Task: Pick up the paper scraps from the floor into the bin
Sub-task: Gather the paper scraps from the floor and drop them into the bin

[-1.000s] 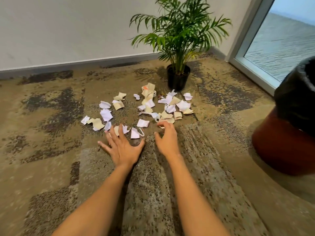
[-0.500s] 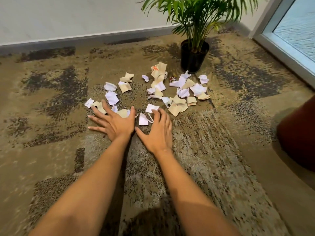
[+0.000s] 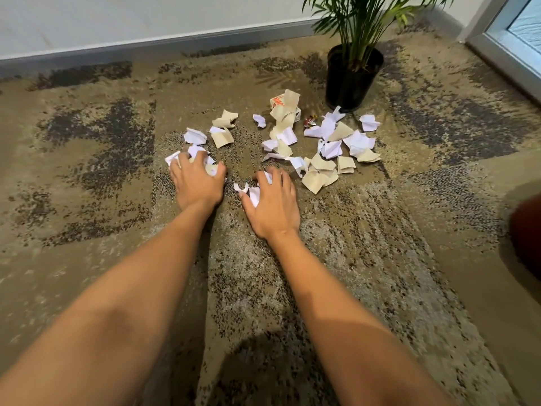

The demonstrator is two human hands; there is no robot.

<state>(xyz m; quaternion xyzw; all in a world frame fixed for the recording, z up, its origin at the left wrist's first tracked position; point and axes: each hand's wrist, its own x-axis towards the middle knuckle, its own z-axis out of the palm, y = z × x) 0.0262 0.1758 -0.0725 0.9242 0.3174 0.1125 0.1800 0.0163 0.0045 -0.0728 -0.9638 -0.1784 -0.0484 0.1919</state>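
Several white and tan paper scraps (image 3: 330, 148) lie scattered on the patterned carpet in front of a potted plant. My left hand (image 3: 196, 180) has its fingers curled round a clump of white scraps (image 3: 193, 150) at the left end of the scatter. My right hand (image 3: 273, 203) grips white scraps (image 3: 254, 194) near the middle, with one small piece (image 3: 240, 187) lying loose beside its thumb. A sliver of the reddish-brown bin (image 3: 527, 230) shows at the right edge of the frame.
A palm in a black pot (image 3: 349, 80) stands just behind the scraps. A grey skirting board (image 3: 146, 51) and white wall run along the back. A window frame (image 3: 497, 54) closes off the far right corner. An orange-printed carton (image 3: 278, 101) and small candy wrapper (image 3: 309, 122) lie among the scraps.
Both hands went from flat and spread on the carpet to curled round scraps. The view tilted down and moved closer, so the bin slid almost out of frame.
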